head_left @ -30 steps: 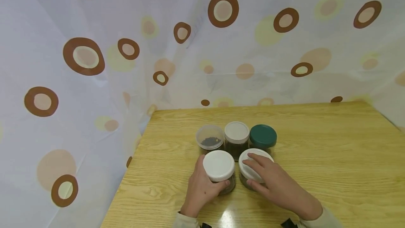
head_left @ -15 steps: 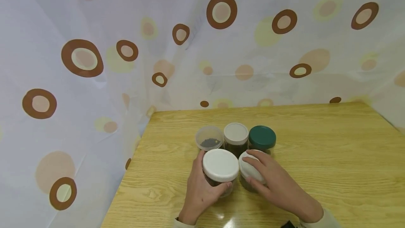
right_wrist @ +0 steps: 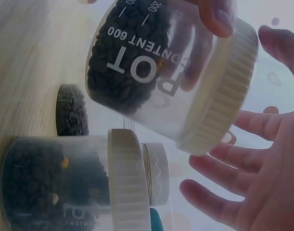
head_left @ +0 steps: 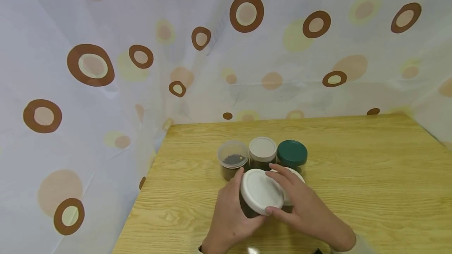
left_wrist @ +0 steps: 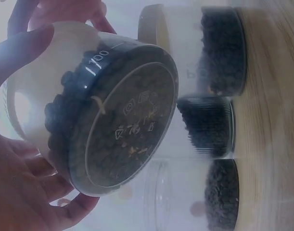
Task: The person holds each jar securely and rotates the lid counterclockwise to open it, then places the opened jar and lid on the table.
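Note:
My left hand (head_left: 227,216) grips a clear plastic jar (left_wrist: 108,110) with a ribbed white lid (head_left: 263,191). The jar is lifted off the table and tilted to the right. Small dark pellet-like pieces (right_wrist: 132,53) lie in its lower part, with a few pale bits seen through the base. Around the lid my right hand (head_left: 305,211) spreads its fingers, thumb at the near edge and fingertips at the far side. A second jar with a white lid (right_wrist: 125,178) stands upright on the table, partly hidden behind the right hand in the head view.
Behind stand a clear tub without a lid (head_left: 233,154), a smaller white-lidded jar (head_left: 263,148) and a green-lidded jar (head_left: 292,152), all with dark contents. They stand on a wooden table (head_left: 353,175) backed by a patterned curtain (head_left: 197,3).
My left hand has lifted the near-left jar, tilted it and brought it to the right. The right hand has gone from the second jar's lid to the lifted jar's lid.

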Tool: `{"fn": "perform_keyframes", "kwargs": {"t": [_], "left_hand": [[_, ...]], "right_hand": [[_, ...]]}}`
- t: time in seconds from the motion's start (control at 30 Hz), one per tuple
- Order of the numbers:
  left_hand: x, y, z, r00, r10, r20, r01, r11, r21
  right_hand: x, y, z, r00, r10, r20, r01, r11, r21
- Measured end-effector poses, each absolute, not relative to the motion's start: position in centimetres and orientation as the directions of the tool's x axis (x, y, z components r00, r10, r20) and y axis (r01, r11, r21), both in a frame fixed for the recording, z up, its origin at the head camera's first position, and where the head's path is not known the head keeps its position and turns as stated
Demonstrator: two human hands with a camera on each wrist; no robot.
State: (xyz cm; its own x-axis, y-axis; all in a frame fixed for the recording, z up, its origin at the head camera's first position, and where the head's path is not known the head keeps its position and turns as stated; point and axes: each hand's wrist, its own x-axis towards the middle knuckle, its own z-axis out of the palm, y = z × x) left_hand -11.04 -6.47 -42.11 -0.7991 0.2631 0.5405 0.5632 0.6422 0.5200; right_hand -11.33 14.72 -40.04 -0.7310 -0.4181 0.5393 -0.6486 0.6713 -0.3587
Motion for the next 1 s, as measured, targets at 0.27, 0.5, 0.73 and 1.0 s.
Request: {"fn": "perform_keyframes", "kwargs": {"t": [0.27,0.5,0.73,1.0], "left_hand": [[-10.3,-6.1,-41.7,-0.736,0.326,0.594,0.605,0.71,0.361],[-10.0,-5.9,-41.8,-0.736,0.326,0.594,0.61,0.699,0.373],[-10.0,-5.5,-42.4,-0.704,0.31,0.639,0.563,0.792,0.237],[-9.9,-4.8,-42.8,-0.691,0.271,0.67,0.494,0.853,0.165]], "right_hand": [[-10.8,13.8,-39.9,-0.75,-0.434,0.499,-0.645,0.648,-0.406],[-10.9,13.6,-39.9,-0.746,-0.355,0.563,-0.642,0.606,-0.47],[-10.5,13.6,-39.3,-0.869,-0.172,0.465,-0.46,0.627,-0.629],[-10.3,13.1,-38.5,-0.928,-0.137,0.347,-0.344,0.675,-0.653]]}}
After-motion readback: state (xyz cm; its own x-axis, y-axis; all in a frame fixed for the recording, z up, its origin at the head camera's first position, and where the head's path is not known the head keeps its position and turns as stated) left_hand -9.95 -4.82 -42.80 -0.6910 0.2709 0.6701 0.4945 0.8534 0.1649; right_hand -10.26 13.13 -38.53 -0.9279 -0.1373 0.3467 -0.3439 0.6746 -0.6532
